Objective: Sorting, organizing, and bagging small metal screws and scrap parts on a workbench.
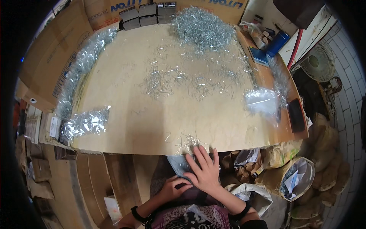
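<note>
My left hand point(174, 189) is below the table's front edge, its thumb and fingers closed on the near side of a greyish, see-through plastic bag point(177, 165). The bag's upper side meets the table edge. My right hand point(206, 171) lies over the bag's right part with its fingers spread, the fingertips on the table edge beside a small pile of thin metal pins point(187, 142). What lies under the right palm is hidden. Farther back, many loose pins point(167, 81) are strewn over the wooden table point(126, 110), before a large heap of them point(204, 29).
Clear packets of pins point(82, 70) line the left edge, with another packet point(88, 122) nearer. At right are clear plastic bags point(261, 101), a dark phone-like slab point(296, 115) and a blue cylinder point(277, 44). Grey packs point(148, 15) stand behind. An open sack point(310, 175) sits below right.
</note>
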A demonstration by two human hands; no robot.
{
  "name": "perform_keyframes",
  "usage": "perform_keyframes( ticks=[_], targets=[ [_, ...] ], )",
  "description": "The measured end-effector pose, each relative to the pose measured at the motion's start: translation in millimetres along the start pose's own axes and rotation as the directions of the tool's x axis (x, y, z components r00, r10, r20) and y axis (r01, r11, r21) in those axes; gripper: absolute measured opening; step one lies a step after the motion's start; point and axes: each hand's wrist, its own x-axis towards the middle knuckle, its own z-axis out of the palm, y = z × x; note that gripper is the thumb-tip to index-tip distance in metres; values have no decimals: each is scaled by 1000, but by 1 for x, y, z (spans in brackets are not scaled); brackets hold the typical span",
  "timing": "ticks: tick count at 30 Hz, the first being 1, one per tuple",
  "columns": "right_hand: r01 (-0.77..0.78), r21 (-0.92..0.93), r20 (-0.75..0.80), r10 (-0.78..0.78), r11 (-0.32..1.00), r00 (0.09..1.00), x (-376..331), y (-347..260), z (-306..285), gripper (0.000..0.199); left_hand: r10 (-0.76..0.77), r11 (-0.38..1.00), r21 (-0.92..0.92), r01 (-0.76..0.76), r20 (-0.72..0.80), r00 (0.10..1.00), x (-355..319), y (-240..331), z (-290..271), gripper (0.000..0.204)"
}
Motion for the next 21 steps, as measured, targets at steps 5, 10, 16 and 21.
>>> perform_keyframes(
  ticks=[5, 10, 16, 21],
  targets=[
    [-123, 97, -13, 124, 988, 992, 6, 12, -8, 64, -93, 995, 50, 90, 51, 994, 0, -3, -3, 14],
    [-104, 88, 37, 101, 991, 994, 41, 35, -22, 47, -136, 990, 44, 133, 68, 988, 9, 3, -4, 12],
    [-87, -8, 78, 87, 996, 993, 68, 70, -39, 31, -107, 994, 31, 105, 75, 991, 8, -7, -5, 13],
    [-204, -58, 105, 209, 977, 972, 42, 100, -60, 41, -85, 996, 34, 82, 80, 993, 13, -5, -4, 12]
  ],
)
